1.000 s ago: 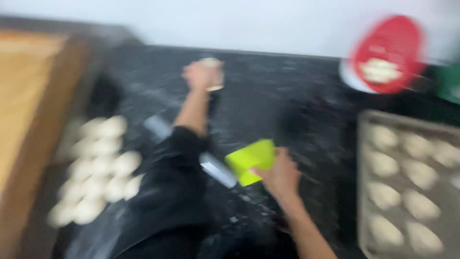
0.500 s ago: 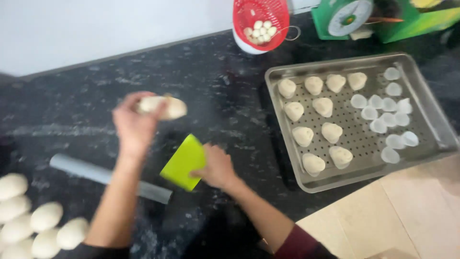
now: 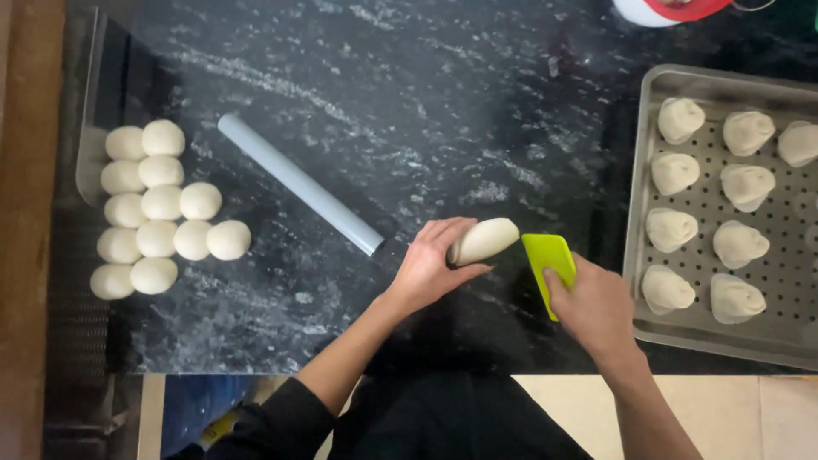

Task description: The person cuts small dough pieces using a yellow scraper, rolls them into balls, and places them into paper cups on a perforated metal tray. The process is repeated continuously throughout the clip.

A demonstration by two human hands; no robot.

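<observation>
Since the earlier frame, pale rolled dough piece (image 3: 484, 241) was brought lower, gripped in left hand (image 3: 430, 266) fingers; right hand (image 3: 596, 307) fingers pressed flat lime-green plastic scraper (image 3: 550, 266) just beside. Eight shaped pieces were laid in perforated metal tray (image 3: 648, 204); round white dough balls (image 3: 158, 209) were left unshaped.

**What the view keeps from you**

Your left hand (image 3: 429, 264) covers the near end of the dough roll (image 3: 486, 240), so you cannot see its full length. Your right hand (image 3: 596, 307) hides the lower part of the green scraper (image 3: 548, 258). The perforated tray (image 3: 767, 341) runs off the right edge, cutting one shaped piece (image 3: 801, 142). The red-and-white container (image 3: 669, 8) is clipped by the top edge, its contents unseen
</observation>
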